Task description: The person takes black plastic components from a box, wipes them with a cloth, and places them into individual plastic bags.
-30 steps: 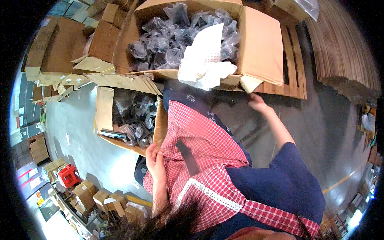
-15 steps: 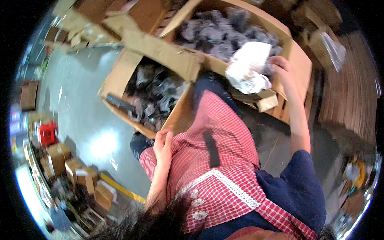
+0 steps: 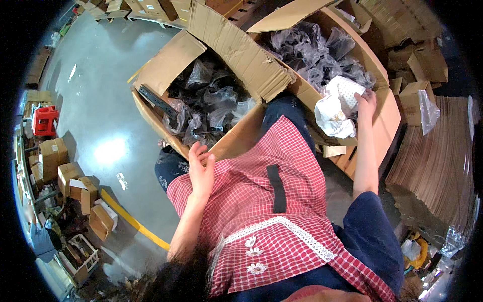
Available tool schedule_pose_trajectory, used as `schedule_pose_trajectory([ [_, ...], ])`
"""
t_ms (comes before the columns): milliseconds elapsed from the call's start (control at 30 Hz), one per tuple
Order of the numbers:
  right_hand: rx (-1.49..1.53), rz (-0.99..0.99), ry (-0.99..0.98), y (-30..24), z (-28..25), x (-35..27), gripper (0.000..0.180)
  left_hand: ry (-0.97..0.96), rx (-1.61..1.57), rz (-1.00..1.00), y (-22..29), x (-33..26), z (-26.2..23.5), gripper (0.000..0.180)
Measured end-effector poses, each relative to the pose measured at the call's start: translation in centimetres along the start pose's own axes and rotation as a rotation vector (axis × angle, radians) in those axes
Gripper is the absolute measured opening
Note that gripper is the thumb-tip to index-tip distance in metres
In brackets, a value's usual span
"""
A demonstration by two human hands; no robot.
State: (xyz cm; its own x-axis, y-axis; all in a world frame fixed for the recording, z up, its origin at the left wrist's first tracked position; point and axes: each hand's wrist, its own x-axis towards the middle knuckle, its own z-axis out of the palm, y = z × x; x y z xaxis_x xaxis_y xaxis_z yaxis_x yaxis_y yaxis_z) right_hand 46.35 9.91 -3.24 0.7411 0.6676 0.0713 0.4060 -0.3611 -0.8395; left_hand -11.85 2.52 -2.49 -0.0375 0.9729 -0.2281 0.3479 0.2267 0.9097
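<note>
My right hand [image 3: 367, 104] grips the right edge of a white bundle [image 3: 342, 98] with small grey dots on its upper part; the lower part looks crumpled. The bundle lies over the near rim of a large cardboard box [image 3: 375, 55] filled with clear plastic-wrapped pieces [image 3: 314, 50]. My left hand [image 3: 202, 176] is empty, its fingers loosely curled and apart, by the near wall of a smaller cardboard box [image 3: 236, 136]. That box, in front of my knees, holds dark pieces in clear plastic bags [image 3: 221, 100]. A dark slotted strip [image 3: 157, 100] lies along its left rim.
Flattened cardboard is stacked [image 3: 427, 166] at the right. A red plastic stool [image 3: 45, 121] and several small cartons [image 3: 53, 158] stand at the left, beyond a yellow floor line [image 3: 133, 221]. The smaller box's raised flap [image 3: 236, 50] stands between the two boxes.
The view has shifted, so both boxes sit farther right. My left hand has lifted slightly and its fingers have spread. My right hand stays at the white bundle, now gripping its edge.
</note>
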Motion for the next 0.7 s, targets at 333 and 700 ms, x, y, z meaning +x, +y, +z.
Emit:
schedule_pose_trajectory([
  [333,0.869,0.016,-0.385,-19.9,0.0,-18.5,0.059,-0.241,0.081,0.608,16.1,2.4,4.3,0.101],
  [700,-0.119,-0.954,-0.738,-24.9,1.0,-24.1,0.108,-0.37,-0.33,0.138,16.8,-0.3,2.5,0.04],
])
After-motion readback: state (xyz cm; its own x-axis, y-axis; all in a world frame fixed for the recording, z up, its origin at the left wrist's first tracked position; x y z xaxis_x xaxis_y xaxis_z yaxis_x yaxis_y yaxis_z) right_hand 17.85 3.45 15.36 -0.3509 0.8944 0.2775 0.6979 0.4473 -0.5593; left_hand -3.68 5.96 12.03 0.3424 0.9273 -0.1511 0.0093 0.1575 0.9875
